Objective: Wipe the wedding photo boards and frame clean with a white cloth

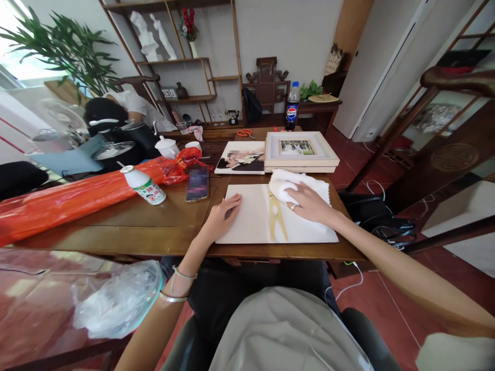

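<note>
White panel: A flat, white, rectangular panel (pixel 247 221) lay at the centre of the frame, close to the front edge of the brown wooden table (pixel 145 234).
Left hand: The left hand (pixel 224 216) rested on the panel's left side, fingers extended and close together, pinching nothing. Light pressure there could have let the panel slide.
Right hand: The right hand (pixel 309 201) curled over a bunched, white, soft-looking cloth (pixel 279 183), gripping it against the panel's upper right. A hard push could have skewed the panel.
Yellow shape: A pale yellow, forked, flat shape (pixel 273 226) ran down from the cloth; whether printed or loose could not be told. If loose, a cloth fold could have dragged it.
Stacked frames: White, box-edged picture frames (pixel 273 149) stood just behind the cloth, upper right of centre; an overlong stroke could have knocked them.
</note>
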`<action>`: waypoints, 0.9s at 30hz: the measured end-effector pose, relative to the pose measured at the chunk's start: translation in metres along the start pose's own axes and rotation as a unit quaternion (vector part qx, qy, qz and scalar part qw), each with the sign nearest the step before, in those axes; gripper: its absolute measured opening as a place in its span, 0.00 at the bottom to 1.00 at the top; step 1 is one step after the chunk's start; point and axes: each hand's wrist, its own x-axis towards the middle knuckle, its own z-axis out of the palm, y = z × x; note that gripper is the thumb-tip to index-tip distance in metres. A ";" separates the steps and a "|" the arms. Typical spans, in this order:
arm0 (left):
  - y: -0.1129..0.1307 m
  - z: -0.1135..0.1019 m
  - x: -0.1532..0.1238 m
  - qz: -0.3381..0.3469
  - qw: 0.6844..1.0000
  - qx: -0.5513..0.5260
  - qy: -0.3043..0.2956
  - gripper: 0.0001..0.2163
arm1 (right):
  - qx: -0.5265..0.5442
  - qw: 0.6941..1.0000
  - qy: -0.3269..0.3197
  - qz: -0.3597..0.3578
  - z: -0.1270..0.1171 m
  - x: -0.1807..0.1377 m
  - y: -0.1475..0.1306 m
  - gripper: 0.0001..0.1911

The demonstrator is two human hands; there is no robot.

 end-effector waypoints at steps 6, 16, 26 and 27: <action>-0.001 0.001 0.000 -0.001 1.000 -0.001 -0.001 0.17 | 0.051 0.995 -0.075 -0.035 -0.033 -0.079 -0.040 0.19; -0.001 0.001 0.000 -0.002 1.000 -0.006 -0.002 0.17 | 0.044 0.991 -0.126 -0.020 -0.043 -0.050 -0.016 0.15; -0.003 0.002 0.000 -0.004 1.000 -0.003 0.007 0.16 | 0.007 0.998 -0.048 -0.048 -0.018 -0.031 0.010 0.15; -0.003 0.002 0.000 -0.005 1.000 -0.002 0.006 0.16 | 0.013 0.997 -0.056 -0.044 -0.024 -0.043 -0.003 0.16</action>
